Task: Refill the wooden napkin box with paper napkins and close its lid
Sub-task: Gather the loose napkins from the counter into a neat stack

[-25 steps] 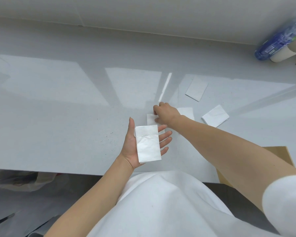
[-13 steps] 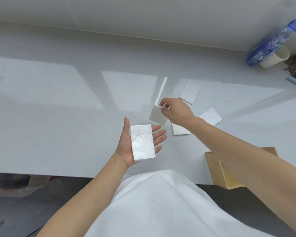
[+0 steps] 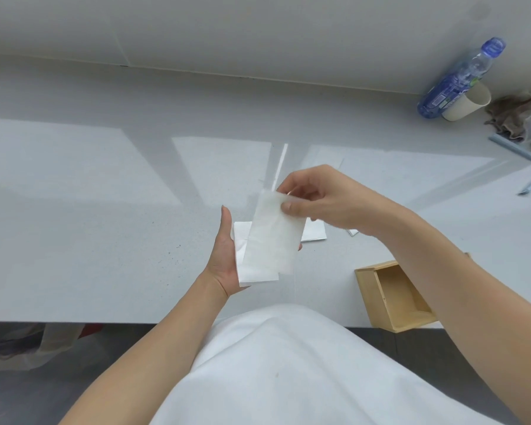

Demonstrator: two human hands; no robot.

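In the middle of the frame the right hand (image 3: 322, 200) pinches a paper napkin (image 3: 273, 237) by its upper corner between thumb and curled fingers, holding it just above the left hand (image 3: 223, 253). That hand lies palm up with fingers straight, and a second napkin (image 3: 242, 276) rests flat on it. The wooden napkin box (image 3: 393, 296) sits at the lower right on the near edge of the table (image 3: 105, 210), its inside showing (the right forearm hides part of it), and another napkin (image 3: 314, 234) lies on the table behind the hands.
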